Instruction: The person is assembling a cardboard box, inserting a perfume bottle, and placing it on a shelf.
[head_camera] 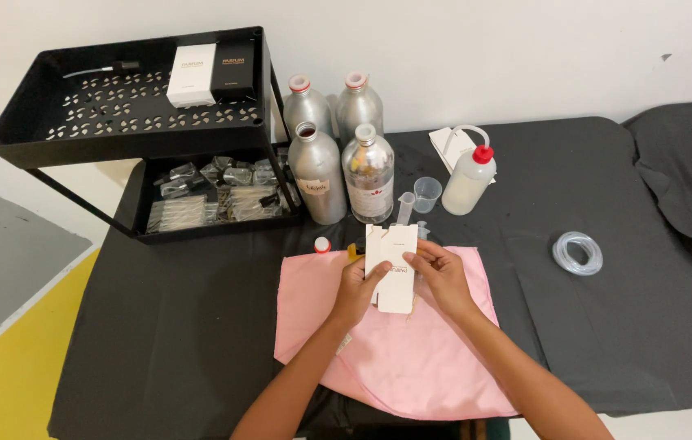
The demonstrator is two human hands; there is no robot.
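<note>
Both my hands hold a small white cardboard box (pixel 393 269) with its top flaps open, above a pink cloth (pixel 411 358) spread on the black table. My left hand (pixel 355 287) grips the box's left side. My right hand (pixel 441 273) holds its right edge, with the thumb on the front. Just behind the box lie a small red-capped item (pixel 322 244) and a small yellow piece (pixel 353 250), partly hidden by the box.
Several silver metal bottles (pixel 318 175) stand behind, beside a clear measuring cup (pixel 426 194), a thin cylinder (pixel 404 209) and a red-capped squeeze bottle (pixel 470 179). A black two-tier rack (pixel 130 126) at left holds boxes and packets. A coiled clear tube (pixel 577 253) lies right.
</note>
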